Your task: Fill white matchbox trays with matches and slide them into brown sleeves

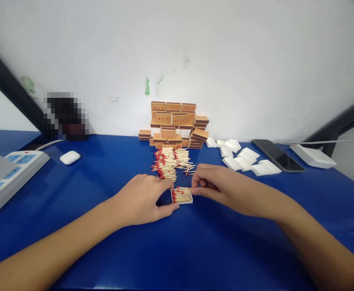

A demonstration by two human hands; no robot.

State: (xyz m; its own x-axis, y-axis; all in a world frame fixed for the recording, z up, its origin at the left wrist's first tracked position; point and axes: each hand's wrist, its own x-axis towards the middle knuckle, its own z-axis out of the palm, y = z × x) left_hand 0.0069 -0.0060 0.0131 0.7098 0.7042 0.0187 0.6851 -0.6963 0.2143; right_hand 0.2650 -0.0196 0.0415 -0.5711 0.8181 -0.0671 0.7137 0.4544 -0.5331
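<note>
A small white matchbox tray [182, 196] filled with red-tipped matches lies on the blue table [177, 250]. My left hand [143, 200] pinches the tray's left end between thumb and fingers. At the tray's right end, my right hand [216, 184] has its fingers curled and touching the tray. A loose pile of matches [172, 161] lies just beyond the hands. Behind it, a stack of orange matchboxes [175, 125] stands against the wall.
Several empty white trays [243, 157] lie at the right, beside a black phone [277, 155] and a white adapter [312, 155]. A power strip [3, 171] and a white earbud case [70, 157] sit at the left.
</note>
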